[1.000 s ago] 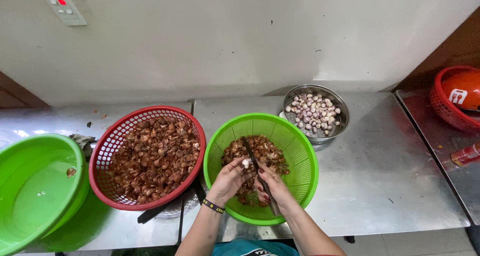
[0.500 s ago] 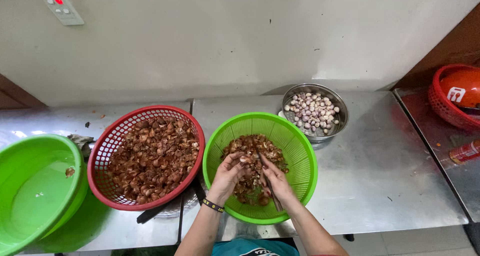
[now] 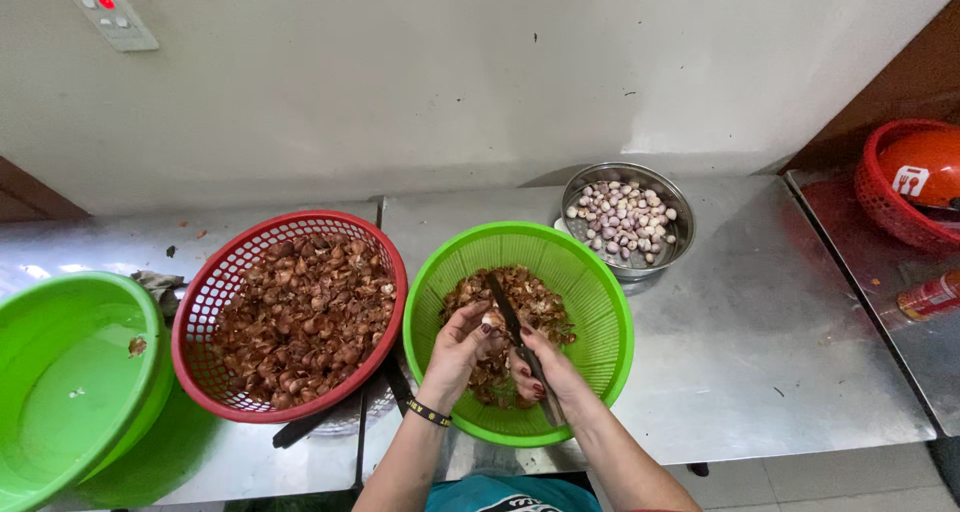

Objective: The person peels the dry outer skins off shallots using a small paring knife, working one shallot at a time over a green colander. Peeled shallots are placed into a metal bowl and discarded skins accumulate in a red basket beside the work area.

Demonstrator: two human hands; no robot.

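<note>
My left hand (image 3: 458, 344) holds a small shallot (image 3: 491, 320) over the green basket (image 3: 590, 282), which has brown peelings in its bottom. My right hand (image 3: 545, 369) grips a knife (image 3: 508, 317) with its dark blade lying against the shallot. A dark band sits on my left wrist. Both hands are above the near half of the green basket.
A red basket (image 3: 215, 292) full of unpeeled shallots stands to the left. A green basin (image 3: 60, 392) sits at far left. A steel bowl (image 3: 680, 227) of peeled shallots is behind the green basket. A red basket (image 3: 885, 197) with an orange item is at far right.
Both hands have lifted slightly from the peelings and come together, and the knife blade now rests against the shallot held in the left hand.
</note>
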